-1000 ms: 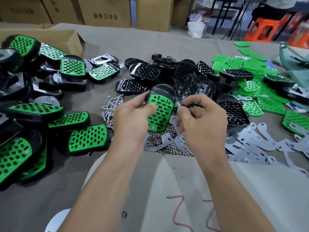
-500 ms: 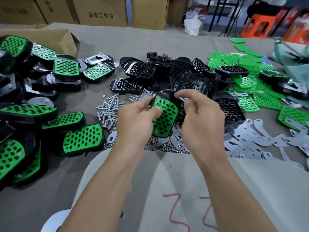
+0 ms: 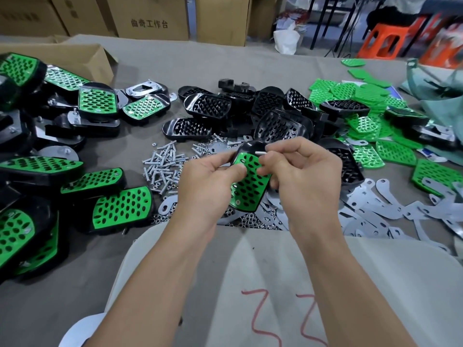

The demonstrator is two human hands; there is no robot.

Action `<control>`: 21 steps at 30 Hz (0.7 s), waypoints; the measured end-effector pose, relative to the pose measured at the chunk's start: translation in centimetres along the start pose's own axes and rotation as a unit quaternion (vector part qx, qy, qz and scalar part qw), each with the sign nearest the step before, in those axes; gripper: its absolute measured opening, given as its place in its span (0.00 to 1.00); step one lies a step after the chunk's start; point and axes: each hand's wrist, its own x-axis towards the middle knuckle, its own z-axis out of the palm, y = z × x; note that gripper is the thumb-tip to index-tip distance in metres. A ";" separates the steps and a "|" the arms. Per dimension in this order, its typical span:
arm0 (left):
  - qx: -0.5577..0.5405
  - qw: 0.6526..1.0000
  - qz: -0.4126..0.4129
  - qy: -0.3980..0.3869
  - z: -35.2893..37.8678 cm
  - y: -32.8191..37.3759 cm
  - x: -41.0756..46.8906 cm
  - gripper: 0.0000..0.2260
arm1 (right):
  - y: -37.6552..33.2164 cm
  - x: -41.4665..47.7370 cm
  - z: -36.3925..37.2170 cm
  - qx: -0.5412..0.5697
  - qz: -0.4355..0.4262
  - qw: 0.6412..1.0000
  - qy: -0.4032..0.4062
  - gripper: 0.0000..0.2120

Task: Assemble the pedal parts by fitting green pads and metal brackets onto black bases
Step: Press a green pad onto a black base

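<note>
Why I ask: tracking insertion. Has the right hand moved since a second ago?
Yes, slightly: the right hand, pinching a screw, shifted left toward the screw pile.

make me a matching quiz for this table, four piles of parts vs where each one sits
Things:
1. finished pedals
2. loose green pads
3. metal brackets
4. loose screws

Places:
A. right side, nearest the person
B. left side of the table
C. middle, just beyond the left hand
D. right side, behind the brackets

Pairs: 1-B, 2-D, 3-A, 4-C
</note>
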 end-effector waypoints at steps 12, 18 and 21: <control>0.055 0.995 0.082 -0.025 0.1 0.6 -0.9 0.23 | 1.1 0.2 0.4 -0.090 -0.047 0.995 0.017 0.07; 0.072 0.990 0.118 -0.007 0.5 0.4 -1.4 0.22 | 1.2 -0.1 0.8 -0.209 -0.114 0.971 -0.007 0.06; 0.042 0.993 0.109 -0.012 0.4 0.5 -1.4 0.24 | 0.7 0.6 0.0 -0.062 -0.026 0.997 -0.043 0.06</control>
